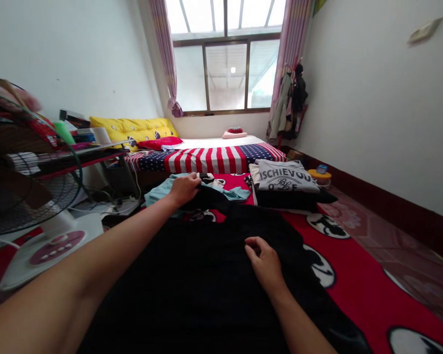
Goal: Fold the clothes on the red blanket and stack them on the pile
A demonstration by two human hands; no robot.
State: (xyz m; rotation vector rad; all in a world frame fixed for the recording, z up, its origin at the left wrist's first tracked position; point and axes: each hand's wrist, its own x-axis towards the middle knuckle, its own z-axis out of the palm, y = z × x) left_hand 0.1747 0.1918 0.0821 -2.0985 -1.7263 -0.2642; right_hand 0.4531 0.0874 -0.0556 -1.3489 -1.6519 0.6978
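Note:
A black garment [199, 275] lies spread in front of me over a red blanket with black and white cartoon patches. At its far left part, my left hand [184, 189] is closed on the black cloth, lifting a bit of it. My right hand [266, 263] is over the garment's right half, fingers loosely curled and the thumb apart, with no cloth visibly pinched. Beyond the left hand lies a crumpled light blue garment [160, 189]. To the right is a stack of folded clothes, topped by a grey shirt [286, 176] with dark lettering.
The red blanket [358, 275] runs along the right, beside the tiled floor [402, 246]. At left stand a fan [55, 241] and a cluttered desk [96, 147]. Farther back is a bed with a flag-patterned cover [206, 160] below the window. A yellow-topped stool [319, 174] stands behind the stack.

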